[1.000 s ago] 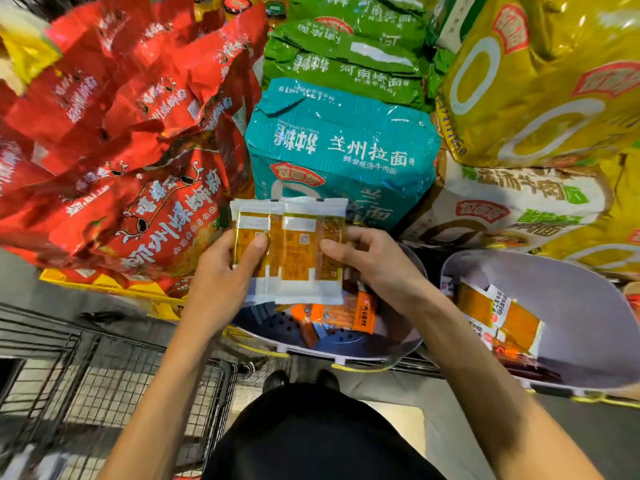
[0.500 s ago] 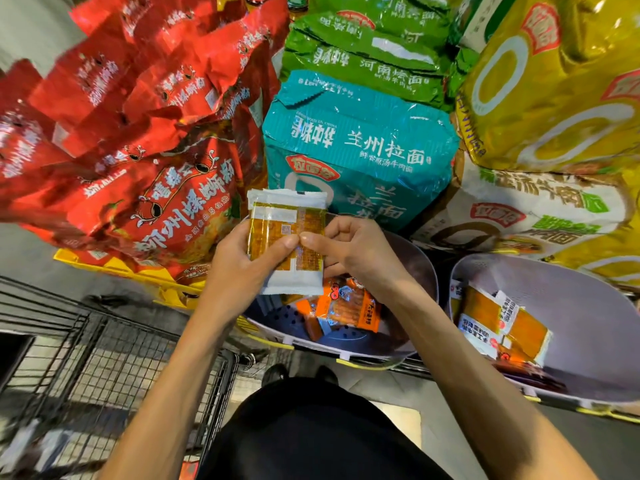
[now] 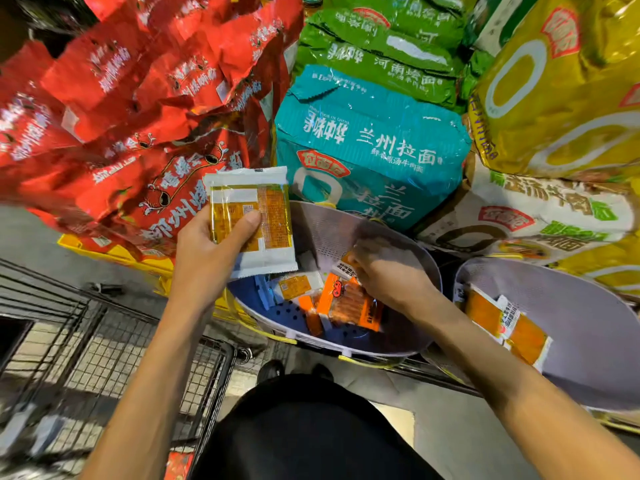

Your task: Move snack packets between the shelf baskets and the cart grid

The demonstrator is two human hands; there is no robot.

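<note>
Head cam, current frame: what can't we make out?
- Right hand: motion-blurred inside the left basket; whether it grips any packet cannot be told.
- Yellow packet in the left hand: its face hides anything stacked behind it.
- Right basket: cut off by the frame's right edge.
- Cart grid: blurred, partly behind the left forearm; contents unclear.
</note>
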